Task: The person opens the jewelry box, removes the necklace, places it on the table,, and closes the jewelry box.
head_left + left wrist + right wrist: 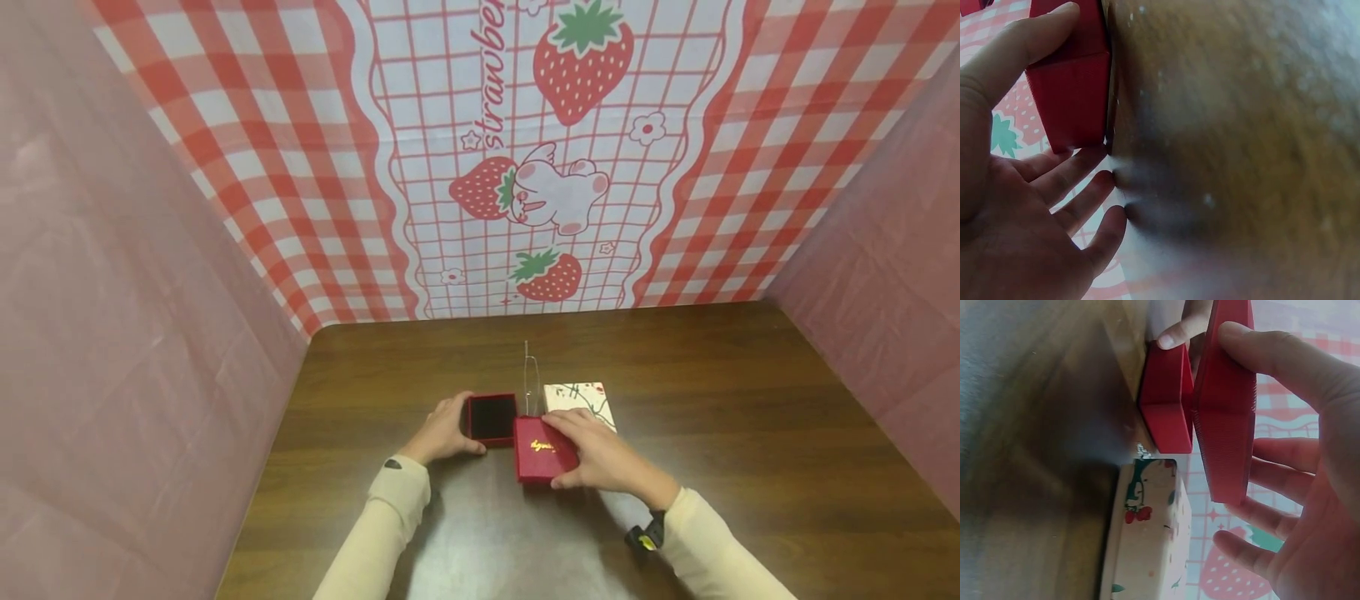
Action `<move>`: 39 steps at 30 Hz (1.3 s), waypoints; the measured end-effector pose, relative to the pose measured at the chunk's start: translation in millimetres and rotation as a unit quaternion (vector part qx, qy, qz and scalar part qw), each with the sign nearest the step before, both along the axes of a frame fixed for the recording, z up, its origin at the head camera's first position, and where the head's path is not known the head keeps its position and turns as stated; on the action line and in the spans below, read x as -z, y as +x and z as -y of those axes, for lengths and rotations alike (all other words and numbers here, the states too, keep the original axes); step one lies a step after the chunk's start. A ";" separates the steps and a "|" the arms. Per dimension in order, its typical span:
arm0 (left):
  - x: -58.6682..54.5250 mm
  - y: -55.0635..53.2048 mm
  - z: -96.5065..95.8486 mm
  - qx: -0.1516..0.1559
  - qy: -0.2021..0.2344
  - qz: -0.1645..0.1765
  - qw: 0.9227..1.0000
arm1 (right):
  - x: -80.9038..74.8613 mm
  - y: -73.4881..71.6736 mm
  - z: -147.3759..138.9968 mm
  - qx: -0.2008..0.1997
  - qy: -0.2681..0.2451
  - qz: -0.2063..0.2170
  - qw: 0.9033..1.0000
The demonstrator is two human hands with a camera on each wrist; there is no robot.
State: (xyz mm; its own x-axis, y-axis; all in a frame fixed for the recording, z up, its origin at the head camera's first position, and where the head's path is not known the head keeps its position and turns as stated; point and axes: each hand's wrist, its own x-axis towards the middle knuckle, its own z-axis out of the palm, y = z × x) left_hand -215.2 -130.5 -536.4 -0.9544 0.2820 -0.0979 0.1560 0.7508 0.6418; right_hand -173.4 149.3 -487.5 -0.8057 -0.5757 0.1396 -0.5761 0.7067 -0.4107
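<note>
My left hand [444,431] grips a small red box base [498,442] on the table, its thumb on the near side and fingers round the far left corner. Inside, the base has a black lining [492,416]. With thumb and fingers on opposite edges, my right hand [600,454] holds the red lid [1225,406], which bears gold lettering. In the right wrist view the lid is tilted and raised off the table, close beside the base [1166,406]. A thin silver necklace chain [537,375] lies just beyond the two red parts.
A cream box with a cherry and leaf pattern [576,397] sits on the wooden table [697,375], partly behind my right hand. A strawberry-print cloth [420,167] hangs at the back. Pink fabric [135,275] encloses both sides.
</note>
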 end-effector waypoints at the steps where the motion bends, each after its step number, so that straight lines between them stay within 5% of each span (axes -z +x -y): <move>1: -0.2 0.1 0.0 0.000 0.000 0.000 1.000 | -1.1 -1.5 0.5 0.000 -0.002 0.002 1.000; 22: 0.8 0.2 0.2 -0.006 0.008 -0.006 1.000 | -19.7 -47.8 28.4 -0.019 0.002 0.009 1.000; 27: 0.6 -1.2 -0.3 -0.007 0.009 -0.004 1.000 | -20.0 -54.4 36.2 -0.018 -0.004 0.040 0.999; 39: -0.8 -1.1 -0.6 -0.001 0.008 -0.009 1.000 | -10.5 -66.3 52.7 -0.035 0.008 0.042 0.998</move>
